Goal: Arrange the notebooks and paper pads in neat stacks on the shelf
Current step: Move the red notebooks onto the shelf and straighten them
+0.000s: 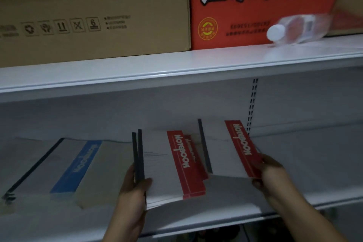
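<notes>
A small stack of white notebooks with red bands (169, 167) lies on the white lower shelf (294, 182). My left hand (135, 188) grips its left, dark-spined edge, thumb on top. My right hand (269, 173) pinches the near right corner of a single red-banded notebook (227, 149), held tilted just right of the stack. To the left lies a stack of notebooks with a blue band (64, 165), dark spine on its left side.
On the upper shelf (176, 68) stand a brown cardboard box (94, 10) and a red printed box (255, 6). A clear plastic bottle (298, 27) with a white cap lies on its side there. A slotted upright (252, 104) runs down the back panel.
</notes>
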The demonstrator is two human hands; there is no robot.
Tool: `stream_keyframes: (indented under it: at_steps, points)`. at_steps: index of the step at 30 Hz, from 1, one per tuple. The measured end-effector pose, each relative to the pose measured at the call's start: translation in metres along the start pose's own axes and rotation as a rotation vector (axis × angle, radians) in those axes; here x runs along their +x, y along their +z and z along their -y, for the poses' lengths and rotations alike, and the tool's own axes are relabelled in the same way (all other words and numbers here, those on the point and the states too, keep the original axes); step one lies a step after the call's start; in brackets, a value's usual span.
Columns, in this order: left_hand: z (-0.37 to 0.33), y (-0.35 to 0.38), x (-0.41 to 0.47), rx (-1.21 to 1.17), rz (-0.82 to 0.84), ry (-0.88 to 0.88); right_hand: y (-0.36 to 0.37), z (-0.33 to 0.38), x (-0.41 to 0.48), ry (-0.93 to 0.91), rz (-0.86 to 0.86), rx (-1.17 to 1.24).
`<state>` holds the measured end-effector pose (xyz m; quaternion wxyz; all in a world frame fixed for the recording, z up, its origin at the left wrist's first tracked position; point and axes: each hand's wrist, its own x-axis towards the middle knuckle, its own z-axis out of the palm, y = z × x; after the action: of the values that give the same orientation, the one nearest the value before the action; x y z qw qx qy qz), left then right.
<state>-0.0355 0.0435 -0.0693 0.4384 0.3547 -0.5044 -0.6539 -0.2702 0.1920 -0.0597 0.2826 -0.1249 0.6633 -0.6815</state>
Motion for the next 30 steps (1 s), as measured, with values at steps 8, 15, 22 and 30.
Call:
stream_keyframes:
  at_steps: [8, 15, 22, 30]
  points:
    - [0.039, 0.152, -0.047, -0.059, 0.174, -0.153, -0.071, -0.003, 0.005, -0.124, 0.139, -0.267]
    - [0.074, 0.311, -0.105, -0.026, 0.36, -0.217, -0.231, 0.008, 0.019, -0.095, 0.029, -0.245]
    - [0.11, 0.438, -0.139, -0.032, 0.496, -0.331, -0.357, 0.035, 0.032, -0.072, -0.108, -0.208]
    - [0.153, 0.576, -0.129, -0.012, 0.62, -0.384, -0.462, 0.068, 0.089, -0.061, -0.257, -0.24]
